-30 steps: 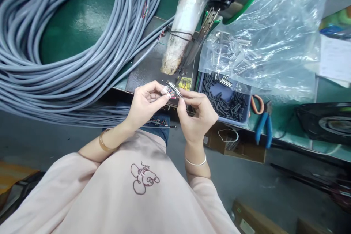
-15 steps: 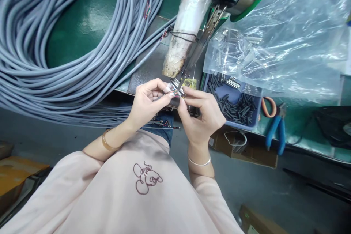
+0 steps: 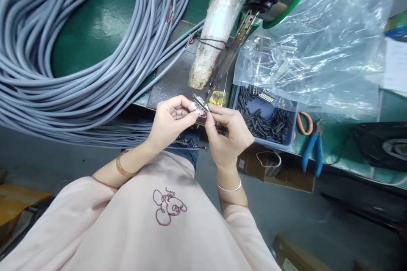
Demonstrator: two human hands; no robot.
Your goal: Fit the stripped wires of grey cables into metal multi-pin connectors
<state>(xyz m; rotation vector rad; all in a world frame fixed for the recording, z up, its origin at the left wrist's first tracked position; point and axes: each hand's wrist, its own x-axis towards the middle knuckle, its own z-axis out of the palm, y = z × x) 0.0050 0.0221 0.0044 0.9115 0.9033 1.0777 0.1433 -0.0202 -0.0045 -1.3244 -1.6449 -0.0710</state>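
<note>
A small metal multi-pin connector [image 3: 200,102] is held up between my two hands, below the soldering iron. My left hand [image 3: 173,116] is closed in a pinch at the connector's pin side, on thin coloured wires [image 3: 201,116] partly hidden by the fingertips. From the other side, the thumb and fingers of my right hand [image 3: 227,131] pinch the connector's lower right end. Just above the fingers, the narrow end of the soldering iron [image 3: 233,48] points down, apart from the connector as far as I can see.
Grey cables [image 3: 124,67] lie coiled at the left. A wrapped white tube [image 3: 211,38] hangs beside the iron. To the right stand a blue bin [image 3: 288,139] of black sleeves, a clear plastic bag [image 3: 330,51] and blue-handled cutters [image 3: 313,148]. A cardboard box [image 3: 289,175] sits below the bench edge.
The connector has come away from the iron's tip, and its row of pins shows more plainly. Both hands keep their pinch. The view has shifted slightly.
</note>
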